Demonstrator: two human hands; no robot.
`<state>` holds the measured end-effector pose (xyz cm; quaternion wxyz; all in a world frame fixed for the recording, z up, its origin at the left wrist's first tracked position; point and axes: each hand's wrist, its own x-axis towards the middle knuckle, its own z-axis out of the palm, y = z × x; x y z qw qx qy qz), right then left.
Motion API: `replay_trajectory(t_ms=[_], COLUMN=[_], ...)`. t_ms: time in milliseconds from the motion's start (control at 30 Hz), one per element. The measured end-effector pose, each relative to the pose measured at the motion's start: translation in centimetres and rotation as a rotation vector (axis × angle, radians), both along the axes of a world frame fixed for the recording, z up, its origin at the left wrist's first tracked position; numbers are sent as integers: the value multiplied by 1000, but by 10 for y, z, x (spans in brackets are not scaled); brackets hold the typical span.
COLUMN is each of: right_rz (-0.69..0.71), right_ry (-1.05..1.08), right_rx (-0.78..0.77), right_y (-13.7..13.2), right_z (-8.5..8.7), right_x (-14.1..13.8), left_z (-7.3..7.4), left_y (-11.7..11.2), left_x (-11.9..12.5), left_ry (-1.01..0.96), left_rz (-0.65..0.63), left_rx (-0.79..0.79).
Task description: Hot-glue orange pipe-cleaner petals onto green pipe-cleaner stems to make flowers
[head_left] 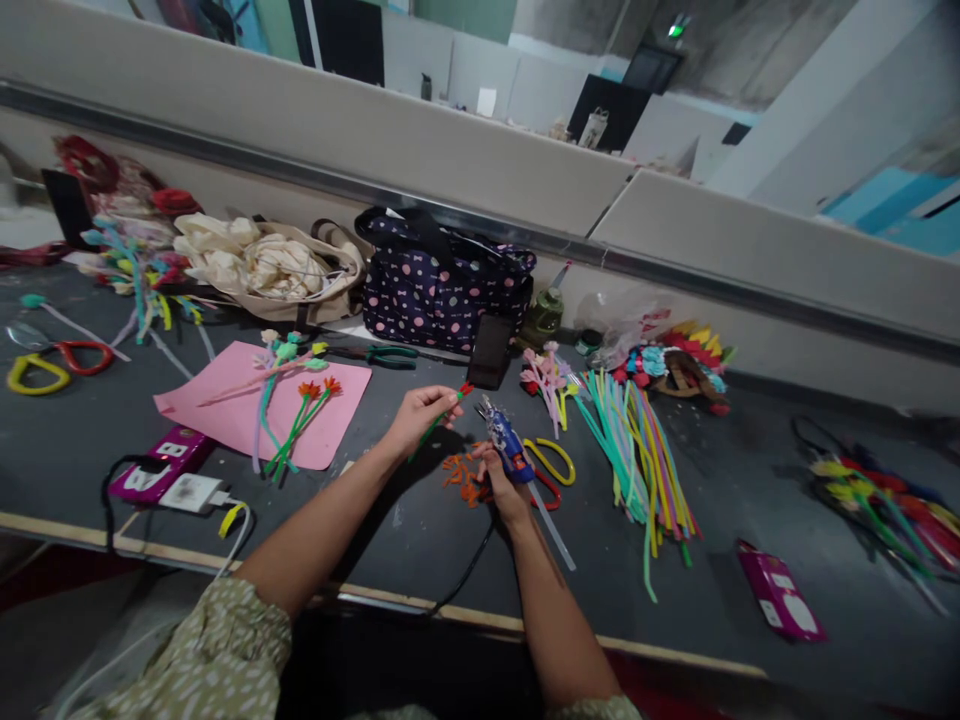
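My left hand (418,413) pinches a green pipe-cleaner stem (439,420) with a small red tip, held just above the dark table. My right hand (504,487) is wrapped round a blue glue gun (505,438), its nozzle pointing up toward the stem's red tip. The gun's black cord (469,570) trails off the table's front edge. Orange pipe-cleaner scraps (459,475) lie on the table between my hands.
A bundle of coloured pipe cleaners (637,450) lies to the right, with yellow and red scissors (551,470) beside my right hand. A pink sheet (225,400) with finished flowers lies left. A dotted bag (442,285), phone (490,352) and green pliers (382,354) sit behind.
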<state>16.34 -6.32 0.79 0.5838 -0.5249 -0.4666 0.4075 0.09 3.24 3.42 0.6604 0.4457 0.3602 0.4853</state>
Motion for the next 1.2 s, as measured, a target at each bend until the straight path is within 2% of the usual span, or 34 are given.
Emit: replay_trajectory(t_ms=[200, 367, 600, 767, 967, 1200], right_rz=[-10, -6, -1, -1, -18, -63], right_ry=[-30, -16, -32, -148, -239, -276], right_rx=[-9, 6, 23, 76, 72, 82], right_y=[-1, -1, 0, -2, -2, 0], right_z=[3, 3, 0, -6, -14, -15], right_x=[0, 1, 1, 4, 4, 4], left_z=[0, -2, -4, -1, 0, 7], left_y=[1, 2, 4, 1, -2, -6], left_x=[0, 2, 2, 5, 6, 7], left_ry=[12, -69, -135, -128, -97, -63], left_rz=[59, 110, 57, 67, 44, -3], left_rx=[-47, -75, -155, -194, -174, -171])
